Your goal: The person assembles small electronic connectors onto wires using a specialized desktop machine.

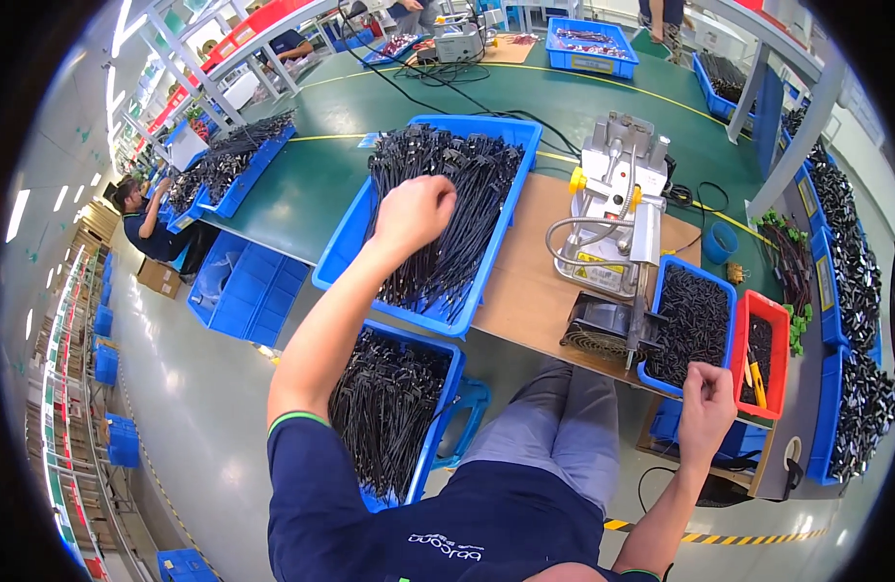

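Note:
My left hand [415, 213] is over a big blue bin [347, 264] heaped with black cables [479, 209]. Its fingers are curled closed, and whatever may be in them is hidden. To the right, my right hand [707, 409] is held up at the near edge of a blue tray [732, 322] full of small black parts [693, 308]. Thumb and fingers there are pinched together; I cannot make out what is between them. Between the two containers, a silver bench machine [617, 218] with yellow knobs stands on a brown board [520, 281].
A red bin [779, 339] with a yellow-handled tool [758, 386] adjoins the tray. Below the table edge, another blue bin [450, 388] holds black cables. A dark coiled reel [603, 325] hangs at the machine's front. Several parts-filled blue bins [824, 281] line the right side.

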Demonstrator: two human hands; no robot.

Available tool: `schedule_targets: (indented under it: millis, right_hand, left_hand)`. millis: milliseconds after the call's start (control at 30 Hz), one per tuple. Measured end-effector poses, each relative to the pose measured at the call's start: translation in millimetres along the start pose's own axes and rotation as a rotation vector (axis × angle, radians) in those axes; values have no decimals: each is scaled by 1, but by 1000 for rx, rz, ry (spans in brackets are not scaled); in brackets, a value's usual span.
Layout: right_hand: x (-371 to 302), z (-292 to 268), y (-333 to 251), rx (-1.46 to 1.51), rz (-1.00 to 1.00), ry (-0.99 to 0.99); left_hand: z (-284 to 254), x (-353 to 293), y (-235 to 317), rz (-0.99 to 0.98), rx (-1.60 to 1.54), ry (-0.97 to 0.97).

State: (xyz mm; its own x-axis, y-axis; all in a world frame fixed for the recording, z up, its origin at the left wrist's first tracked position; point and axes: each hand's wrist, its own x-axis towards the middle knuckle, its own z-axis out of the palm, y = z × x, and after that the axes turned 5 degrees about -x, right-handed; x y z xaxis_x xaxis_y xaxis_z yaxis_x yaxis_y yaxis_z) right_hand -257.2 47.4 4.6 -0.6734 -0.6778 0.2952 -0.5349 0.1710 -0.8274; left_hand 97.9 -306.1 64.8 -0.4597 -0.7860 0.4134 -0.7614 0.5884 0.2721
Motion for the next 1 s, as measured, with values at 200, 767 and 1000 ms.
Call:
schedule_targets:
  millis: [200,767,1000]
  right_hand:
    - [-34,-6,-7,26,-12,25]
    - [-66,-9,-2,87,6,-55]
    - [-75,-16,-1,167,112,-124]
  left_hand:
    - [70,75,-33,-64,171,30]
    - [60,97,-17,-94,252,157]
    - [-75,74,79,53,-583,281]
